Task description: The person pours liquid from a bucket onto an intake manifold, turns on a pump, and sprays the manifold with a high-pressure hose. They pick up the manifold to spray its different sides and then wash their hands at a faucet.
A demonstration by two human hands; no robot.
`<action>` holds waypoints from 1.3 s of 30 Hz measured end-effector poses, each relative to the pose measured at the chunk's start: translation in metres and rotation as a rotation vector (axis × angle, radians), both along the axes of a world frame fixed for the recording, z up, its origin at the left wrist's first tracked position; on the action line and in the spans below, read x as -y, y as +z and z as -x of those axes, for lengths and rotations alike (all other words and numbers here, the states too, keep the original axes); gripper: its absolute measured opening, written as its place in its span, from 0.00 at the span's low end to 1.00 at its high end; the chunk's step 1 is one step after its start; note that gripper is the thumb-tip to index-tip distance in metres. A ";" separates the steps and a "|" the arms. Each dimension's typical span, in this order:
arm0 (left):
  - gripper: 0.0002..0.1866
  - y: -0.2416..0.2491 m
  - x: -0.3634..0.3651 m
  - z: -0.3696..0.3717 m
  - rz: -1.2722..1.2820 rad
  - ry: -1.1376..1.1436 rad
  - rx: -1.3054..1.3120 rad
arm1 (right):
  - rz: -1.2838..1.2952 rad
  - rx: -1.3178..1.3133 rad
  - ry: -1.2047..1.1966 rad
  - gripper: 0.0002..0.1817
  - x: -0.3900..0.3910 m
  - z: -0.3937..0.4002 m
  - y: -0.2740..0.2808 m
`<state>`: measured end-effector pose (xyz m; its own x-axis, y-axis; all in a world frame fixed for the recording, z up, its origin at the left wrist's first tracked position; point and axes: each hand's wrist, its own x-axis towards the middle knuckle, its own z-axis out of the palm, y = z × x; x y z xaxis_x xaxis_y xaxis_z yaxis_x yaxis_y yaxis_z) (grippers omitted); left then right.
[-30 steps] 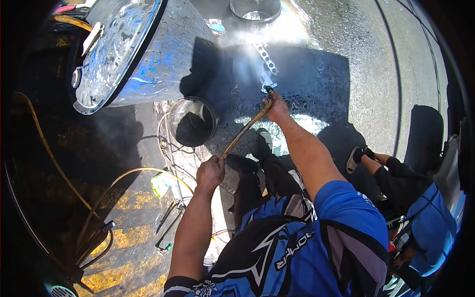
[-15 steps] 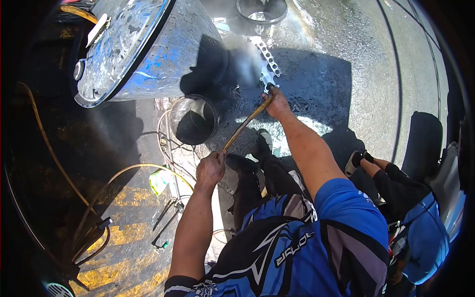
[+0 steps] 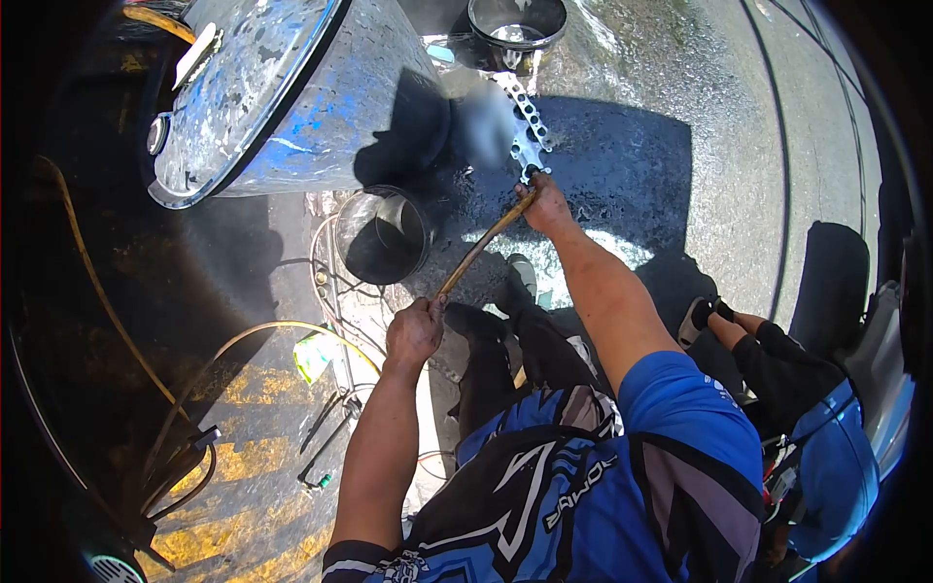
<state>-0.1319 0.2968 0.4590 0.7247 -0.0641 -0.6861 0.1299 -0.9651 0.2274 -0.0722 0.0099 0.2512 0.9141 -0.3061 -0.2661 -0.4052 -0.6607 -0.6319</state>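
Drum [image 3: 292, 112] blocks L side, bucket [image 3: 400, 222] nr it; open pavement [image 3: 724, 165] R of metal strip [image 3: 514, 88] (wet, part shaded).

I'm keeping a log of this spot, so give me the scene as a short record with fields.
left hand: left hand closed around hose
right hand: right hand gripping hose farther along
metal: flat metal pieces with holes, just beyond right hand
container: large drum, blue stains
buckets: near bucket, far bucket
bystander: other person, blue top
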 end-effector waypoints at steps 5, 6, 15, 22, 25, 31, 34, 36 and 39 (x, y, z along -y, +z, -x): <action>0.28 0.001 -0.001 -0.001 0.008 0.005 0.006 | 0.079 0.063 0.034 0.22 -0.002 0.000 -0.010; 0.29 0.002 -0.001 0.000 0.014 0.009 0.007 | 0.066 0.056 0.037 0.22 -0.001 0.000 -0.010; 0.28 0.000 -0.003 -0.003 -0.026 0.010 -0.030 | 0.050 -0.052 0.064 0.28 -0.003 -0.007 0.011; 0.28 -0.001 -0.001 -0.007 -0.036 0.010 -0.039 | 0.022 -0.049 0.072 0.29 0.001 -0.009 0.001; 0.28 -0.003 -0.002 -0.008 -0.033 0.004 -0.037 | 0.038 -0.011 0.052 0.28 0.000 -0.010 -0.002; 0.29 -0.002 -0.001 -0.010 -0.008 0.004 -0.022 | 0.032 -0.037 0.045 0.25 0.001 -0.012 0.009; 0.29 -0.006 -0.001 -0.010 -0.025 -0.001 -0.026 | 0.039 0.010 0.059 0.25 0.003 -0.012 0.005; 0.29 -0.006 -0.001 -0.010 -0.021 0.002 -0.021 | 0.099 0.098 0.064 0.24 0.002 -0.015 -0.005; 0.29 -0.003 0.001 -0.012 -0.008 0.002 -0.002 | 0.123 0.134 0.110 0.24 0.005 -0.028 -0.001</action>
<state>-0.1201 0.2959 0.4562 0.7234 -0.0568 -0.6881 0.1326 -0.9666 0.2192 -0.0437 0.0051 0.2505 0.9685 -0.2252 -0.1066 -0.2441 -0.7717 -0.5873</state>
